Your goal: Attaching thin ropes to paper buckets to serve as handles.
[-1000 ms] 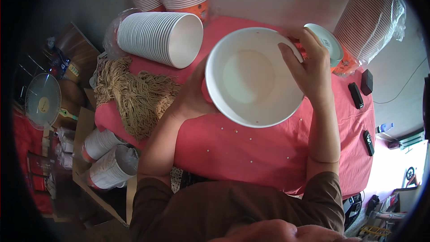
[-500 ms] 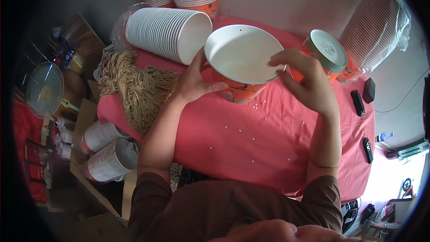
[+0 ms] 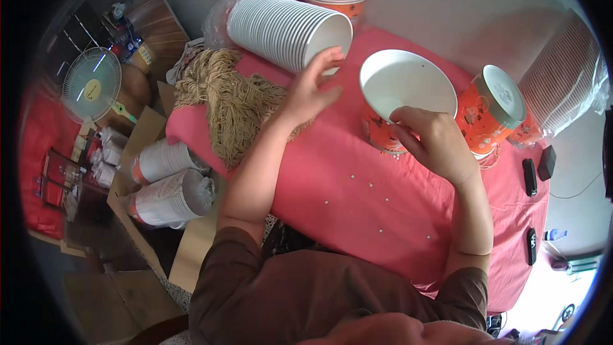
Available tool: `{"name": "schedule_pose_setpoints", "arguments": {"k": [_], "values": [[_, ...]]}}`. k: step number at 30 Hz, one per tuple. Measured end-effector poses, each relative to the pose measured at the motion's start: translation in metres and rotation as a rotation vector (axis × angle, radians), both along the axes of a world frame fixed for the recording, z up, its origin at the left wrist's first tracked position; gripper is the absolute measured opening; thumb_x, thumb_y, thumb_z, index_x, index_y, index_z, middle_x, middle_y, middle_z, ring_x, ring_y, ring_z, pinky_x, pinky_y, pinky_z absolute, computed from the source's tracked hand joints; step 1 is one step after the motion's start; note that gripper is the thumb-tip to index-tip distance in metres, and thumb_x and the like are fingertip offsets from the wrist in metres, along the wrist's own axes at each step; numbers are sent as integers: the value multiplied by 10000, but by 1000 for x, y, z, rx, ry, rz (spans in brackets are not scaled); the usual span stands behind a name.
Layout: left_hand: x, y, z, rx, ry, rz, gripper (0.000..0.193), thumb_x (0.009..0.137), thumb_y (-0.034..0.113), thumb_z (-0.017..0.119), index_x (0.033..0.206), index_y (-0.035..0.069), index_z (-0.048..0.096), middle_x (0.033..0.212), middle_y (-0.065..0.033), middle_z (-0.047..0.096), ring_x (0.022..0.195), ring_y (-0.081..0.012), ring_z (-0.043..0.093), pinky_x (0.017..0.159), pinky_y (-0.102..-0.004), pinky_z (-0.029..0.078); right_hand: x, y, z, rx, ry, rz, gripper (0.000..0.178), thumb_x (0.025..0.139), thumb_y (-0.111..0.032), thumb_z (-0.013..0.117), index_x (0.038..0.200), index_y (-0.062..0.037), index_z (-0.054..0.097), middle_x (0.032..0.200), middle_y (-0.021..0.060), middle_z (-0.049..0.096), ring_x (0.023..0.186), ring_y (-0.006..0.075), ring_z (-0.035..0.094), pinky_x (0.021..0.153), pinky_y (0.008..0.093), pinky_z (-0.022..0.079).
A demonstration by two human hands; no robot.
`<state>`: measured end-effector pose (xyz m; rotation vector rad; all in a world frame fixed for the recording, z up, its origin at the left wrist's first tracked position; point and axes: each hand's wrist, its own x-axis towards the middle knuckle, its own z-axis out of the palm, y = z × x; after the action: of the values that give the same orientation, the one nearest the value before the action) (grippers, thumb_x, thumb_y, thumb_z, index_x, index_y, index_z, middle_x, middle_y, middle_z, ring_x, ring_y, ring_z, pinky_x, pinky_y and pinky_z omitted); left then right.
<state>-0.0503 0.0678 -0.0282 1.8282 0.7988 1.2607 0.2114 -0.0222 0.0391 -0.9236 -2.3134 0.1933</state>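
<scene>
Around us, a sideways stack of white nested paper buckets [image 3: 274, 29] and a tangled bundle of tan cords [image 3: 239, 118] crowd the left of the pink cloth-covered table [image 3: 332, 230]; an upturned orange paper bucket with a green band [image 3: 488, 112] stands just right of our upright, white-lined orange paper bucket [image 3: 415, 80]. Our left hand [image 3: 306, 99] is raised before the stack's mouth, fingers apart. Our right hand [image 3: 440, 144] bends over the upright bucket's near rim; we cannot tell whether its fingertips pinch it.

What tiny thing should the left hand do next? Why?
Perhaps the left hand should grip the lying bucket stack: that hand looks open and empty near the stack's mouth, while the right hand is at the rim of the standing bucket.
</scene>
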Motion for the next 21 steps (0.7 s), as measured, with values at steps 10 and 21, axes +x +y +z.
{"name": "schedule_pose_setpoints", "arguments": {"k": [10,21], "values": [[-82,-52,13,270,223,527,50,909,49,671,955,28,671,863,4,639,670,-58,508,568,-237,383,-5,4,-9,33,-257,-127,122,931,-170,614,919,-49,628,668,149,635,641,357,633,584,449,487],[-111,-88,-8,373,587,699,99,853,38,686,947,29,656,961,-111,643,876,-310,637,775,-373,507,-5,7,-13,137,-220,-100,164,929,-214,609,838,-80,587,620,101,621,564,311,626,521,425,473]]}}
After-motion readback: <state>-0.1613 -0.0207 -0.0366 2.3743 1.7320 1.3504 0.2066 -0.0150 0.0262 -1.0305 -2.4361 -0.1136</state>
